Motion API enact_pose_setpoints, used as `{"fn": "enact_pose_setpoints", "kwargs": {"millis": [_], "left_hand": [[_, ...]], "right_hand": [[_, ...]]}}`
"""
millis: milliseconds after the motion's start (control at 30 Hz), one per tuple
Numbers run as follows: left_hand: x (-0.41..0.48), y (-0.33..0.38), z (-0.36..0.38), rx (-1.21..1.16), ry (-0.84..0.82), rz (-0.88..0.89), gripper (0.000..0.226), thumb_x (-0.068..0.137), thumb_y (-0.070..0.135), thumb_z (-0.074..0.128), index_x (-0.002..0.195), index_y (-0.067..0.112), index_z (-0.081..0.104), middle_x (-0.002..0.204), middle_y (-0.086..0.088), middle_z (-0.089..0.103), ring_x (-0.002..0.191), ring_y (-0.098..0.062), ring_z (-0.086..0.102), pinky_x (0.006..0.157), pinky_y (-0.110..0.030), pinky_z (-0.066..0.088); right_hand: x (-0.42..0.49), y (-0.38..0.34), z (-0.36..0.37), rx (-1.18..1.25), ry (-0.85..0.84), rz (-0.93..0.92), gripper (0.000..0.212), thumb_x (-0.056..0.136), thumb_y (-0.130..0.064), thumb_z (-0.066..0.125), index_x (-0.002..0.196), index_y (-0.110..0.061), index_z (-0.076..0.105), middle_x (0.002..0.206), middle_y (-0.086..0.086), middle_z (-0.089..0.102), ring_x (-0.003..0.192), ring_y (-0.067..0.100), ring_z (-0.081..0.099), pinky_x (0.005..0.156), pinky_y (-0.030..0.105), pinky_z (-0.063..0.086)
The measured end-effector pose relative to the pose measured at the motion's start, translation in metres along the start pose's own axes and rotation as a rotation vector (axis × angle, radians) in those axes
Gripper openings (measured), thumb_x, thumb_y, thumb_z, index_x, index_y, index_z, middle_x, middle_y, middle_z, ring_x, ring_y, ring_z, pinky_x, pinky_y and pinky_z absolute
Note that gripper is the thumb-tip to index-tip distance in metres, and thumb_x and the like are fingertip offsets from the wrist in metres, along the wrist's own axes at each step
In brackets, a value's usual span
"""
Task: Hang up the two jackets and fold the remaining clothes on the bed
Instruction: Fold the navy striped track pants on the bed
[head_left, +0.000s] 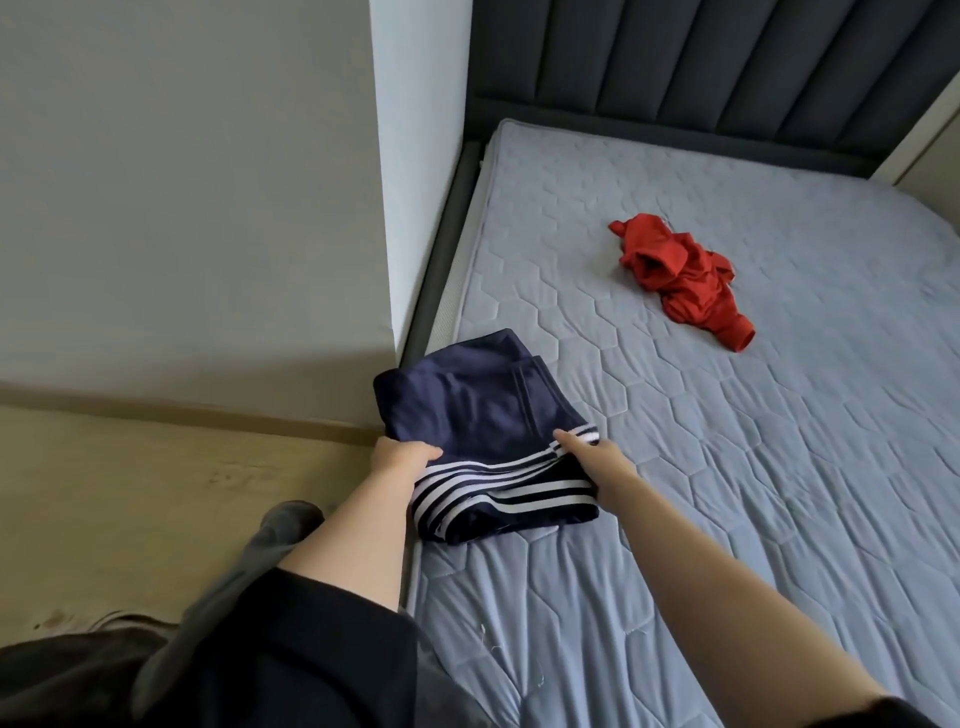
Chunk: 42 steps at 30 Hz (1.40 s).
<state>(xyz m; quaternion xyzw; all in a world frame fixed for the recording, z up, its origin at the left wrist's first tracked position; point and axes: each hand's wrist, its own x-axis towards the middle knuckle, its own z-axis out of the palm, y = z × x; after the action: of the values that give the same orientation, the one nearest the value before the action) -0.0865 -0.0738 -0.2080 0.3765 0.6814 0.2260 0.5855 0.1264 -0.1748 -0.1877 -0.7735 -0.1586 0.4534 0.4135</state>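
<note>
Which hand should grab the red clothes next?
Probably the right hand. The red clothes lie crumpled further up the mattress on its side, while the left hand grips the folded navy garment at the mattress edge.

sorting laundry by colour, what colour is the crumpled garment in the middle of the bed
Red, seen in the head view: the crumpled garment.
</note>
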Motion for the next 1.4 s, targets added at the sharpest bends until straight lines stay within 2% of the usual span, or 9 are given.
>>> {"fn": "enact_pose_setpoints", "kwargs": {"millis": [167,300,400,500,700,867,1067,1267,1400], "left_hand": [[-0.007,0.000,-0.010,0.051,0.006,0.074,0.069,0.074,0.002,0.074,0.135,0.002,0.042,0.128,-0.018,0.056,0.112,-0.034,0.057,0.098,-0.042,0.046],[-0.023,0.002,-0.011,0.666,0.345,0.667,0.080,0.076,0.015,0.072,0.144,0.016,0.030,0.131,-0.013,0.049,0.120,-0.033,0.044,0.096,-0.040,0.038],[-0.038,0.002,0.007,0.881,0.127,1.008,0.062,0.081,0.035,0.069,0.135,0.016,0.046,0.128,-0.005,0.051,0.122,-0.025,0.041,0.098,-0.036,0.036],[-0.050,-0.013,0.026,0.992,-0.161,0.968,0.058,0.082,0.046,0.065,0.132,0.020,0.051,0.127,0.004,0.052,0.120,-0.017,0.042,0.097,-0.030,0.036],[-0.058,-0.013,0.047,1.034,-0.104,0.988,0.025,0.091,0.031,0.056,0.110,0.017,0.063,0.107,0.001,0.056,0.103,-0.020,0.051,0.077,-0.031,0.043],[-0.065,-0.002,0.052,0.740,-0.083,0.940,0.026,0.092,0.028,0.056,0.074,0.009,0.057,0.074,0.000,0.053,0.070,-0.021,0.049,0.060,-0.028,0.033],[-0.068,-0.002,0.065,0.701,-0.159,0.949,0.034,0.094,0.029,0.055,0.072,0.004,0.060,0.061,-0.004,0.052,0.063,-0.023,0.048,0.056,-0.030,0.029],[-0.058,-0.015,0.074,1.051,-0.404,0.895,0.044,0.092,0.033,0.055,0.130,0.011,0.056,0.139,-0.004,0.050,0.131,-0.019,0.040,0.106,-0.031,0.033],[-0.051,-0.019,0.069,1.152,-0.251,1.006,0.067,0.084,0.043,0.064,0.136,0.007,0.044,0.147,-0.003,0.037,0.138,-0.017,0.026,0.109,-0.031,0.025]], "right_hand": [[-0.005,0.004,0.007,0.142,0.080,0.023,0.014,0.076,0.002,0.063,0.076,-0.010,0.056,0.068,0.006,0.057,0.065,0.022,0.056,0.066,0.033,0.049],[-0.011,0.021,0.008,0.112,0.150,-0.012,0.020,0.076,0.001,0.060,0.065,-0.011,0.048,0.060,0.003,0.046,0.058,0.017,0.046,0.056,0.026,0.038],[-0.016,0.026,0.009,-0.115,0.259,-0.164,0.013,0.079,-0.007,0.061,0.072,-0.009,0.051,0.065,0.001,0.050,0.065,0.018,0.048,0.063,0.029,0.039],[-0.021,0.024,0.009,-0.250,0.380,-0.317,0.025,0.081,-0.010,0.057,0.061,-0.009,0.041,0.063,0.004,0.043,0.060,0.019,0.040,0.053,0.030,0.031],[-0.035,0.020,0.009,-0.204,0.475,-0.410,0.042,0.085,-0.010,0.055,0.052,-0.009,0.029,0.062,-0.001,0.034,0.055,0.017,0.031,0.050,0.027,0.025],[-0.031,0.021,0.010,0.184,0.225,-0.148,0.013,0.086,0.001,0.044,0.077,-0.006,0.050,0.073,0.013,0.045,0.069,0.025,0.045,0.061,0.034,0.049],[-0.026,0.020,0.004,0.504,0.056,0.054,0.018,0.097,-0.014,0.044,0.092,-0.002,0.056,0.079,0.018,0.063,0.071,0.028,0.063,0.057,0.034,0.053],[-0.017,0.011,0.002,0.391,0.025,0.089,0.021,0.092,-0.024,0.058,0.092,-0.003,0.058,0.074,0.014,0.061,0.068,0.026,0.064,0.058,0.033,0.053],[-0.019,0.001,0.008,0.451,0.007,0.047,0.014,0.094,-0.011,0.051,0.084,-0.003,0.057,0.069,0.013,0.062,0.061,0.023,0.063,0.049,0.029,0.051]]}}
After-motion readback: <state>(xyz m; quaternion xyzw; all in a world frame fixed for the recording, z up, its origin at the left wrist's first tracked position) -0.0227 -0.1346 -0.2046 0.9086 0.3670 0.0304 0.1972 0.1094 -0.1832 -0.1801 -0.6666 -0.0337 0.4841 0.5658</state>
